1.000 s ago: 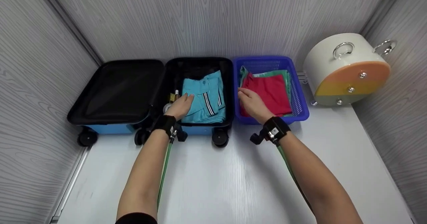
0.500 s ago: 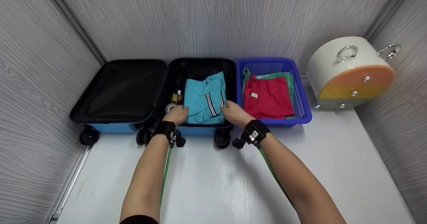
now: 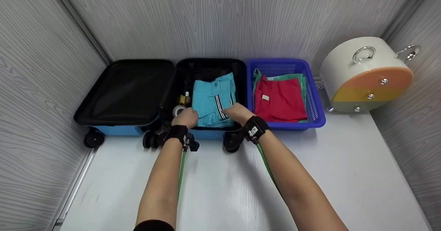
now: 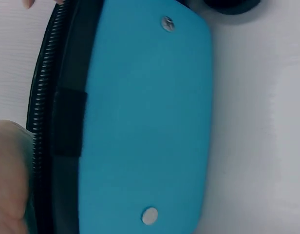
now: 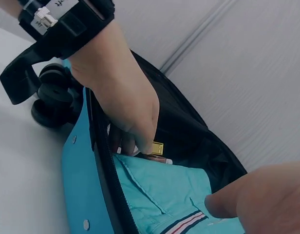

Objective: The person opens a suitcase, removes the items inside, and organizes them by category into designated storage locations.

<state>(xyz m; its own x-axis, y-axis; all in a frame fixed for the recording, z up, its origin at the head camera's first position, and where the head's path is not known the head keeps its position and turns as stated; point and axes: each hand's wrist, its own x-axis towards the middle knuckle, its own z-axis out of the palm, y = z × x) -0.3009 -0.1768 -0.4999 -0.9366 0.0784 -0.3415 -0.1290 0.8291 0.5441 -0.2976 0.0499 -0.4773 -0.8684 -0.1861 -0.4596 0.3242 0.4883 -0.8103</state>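
Note:
Folded turquoise pants (image 3: 208, 98) with a dark-and-white striped band lie in the right half of the open blue suitcase (image 3: 206, 134). At their left front edge my left hand (image 3: 186, 117) curls its fingers down on the cloth, also seen in the right wrist view as the left hand (image 5: 123, 92). My right hand (image 3: 239, 113) holds the right front part, its thumb (image 5: 223, 202) on top of the pants and the other fingers hidden. Left of the pants sit a round tape-like roll (image 3: 179, 110), a small yellow box (image 3: 182, 100) and a little white-capped bottle (image 3: 187, 97).
The suitcase's black-lined other half (image 3: 127, 90) lies open at left. A blue basket (image 3: 318, 119) stands to the right, with red folded clothing (image 3: 282, 100) over green cloth (image 3: 301, 81). A white drum-shaped box with coloured drawers (image 3: 373, 83) is at far right, by the wall.
My right hand has moved left from over the basket to the pants. The left hand has drawn back off the top of the pants to their left front edge. The pants lie much as before.

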